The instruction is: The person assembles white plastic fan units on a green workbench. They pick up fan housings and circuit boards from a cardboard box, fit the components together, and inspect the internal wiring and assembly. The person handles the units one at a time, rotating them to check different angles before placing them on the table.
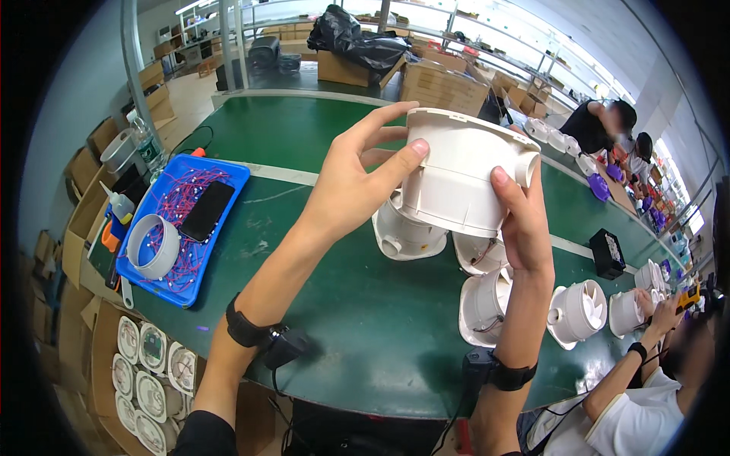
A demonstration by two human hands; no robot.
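Left hand [353, 178] and right hand [526, 224] grip a white plastic housing [456, 178] at two o'clock.
It is held up, not yet set down; similar housings [576, 313] stand on the counter [365, 319] at four o'clock.

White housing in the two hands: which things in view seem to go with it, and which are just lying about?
Probably part of the work:
- white housing, held by the left hand and right hand
- similar housings nearby
- perhaps the wires

Probably just lying about:
- phone
- bottle
- black bag
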